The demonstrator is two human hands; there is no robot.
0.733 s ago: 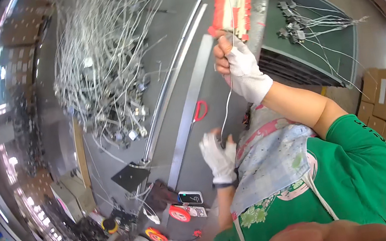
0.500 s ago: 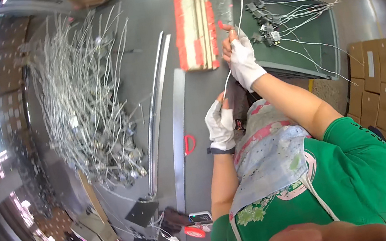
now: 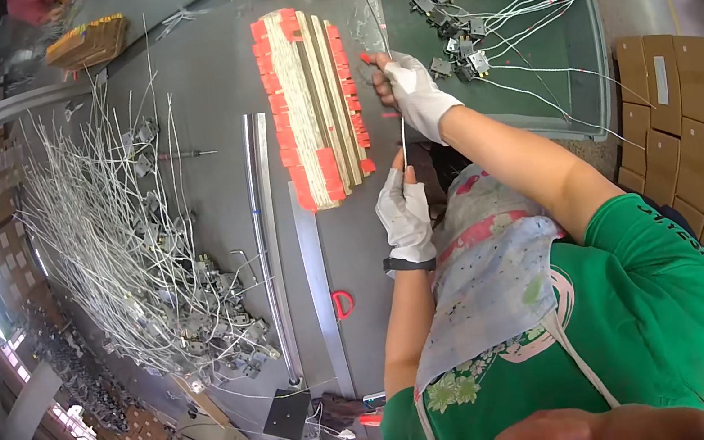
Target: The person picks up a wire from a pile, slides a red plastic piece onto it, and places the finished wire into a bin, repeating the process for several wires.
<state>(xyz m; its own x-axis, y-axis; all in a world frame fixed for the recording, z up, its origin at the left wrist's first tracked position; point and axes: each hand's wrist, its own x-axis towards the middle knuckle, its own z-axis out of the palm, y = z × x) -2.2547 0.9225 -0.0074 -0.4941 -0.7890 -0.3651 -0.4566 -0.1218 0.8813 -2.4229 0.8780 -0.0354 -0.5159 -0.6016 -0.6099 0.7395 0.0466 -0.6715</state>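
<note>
A white cable (image 3: 403, 135) runs upward between my two gloved hands, and its far end rises past the right one. My right hand (image 3: 417, 92), in a white fingerless glove, is closed around the cable's middle. A bit of red tape (image 3: 366, 58) shows at its fingertips. Lower down, my left hand (image 3: 405, 212) pinches the near end of the cable; that end is partly hidden by the fingers. Just left of my right hand lies a pale block of stacked strips (image 3: 304, 109) with many red tape pieces stuck along its edges.
A heap of white cables with small grey connectors (image 3: 150, 268) covers the left of the table. Metal rails (image 3: 270, 232) and red-handled scissors (image 3: 343, 304) lie nearer. At right, a green bin (image 3: 551, 90) holds several wired connectors (image 3: 456, 36). Cardboard boxes (image 3: 673, 117) stand beyond it.
The view has shifted, so the taped block and the cable heap sit further left. Both hands still hold the cable, which now runs straighter between them.
</note>
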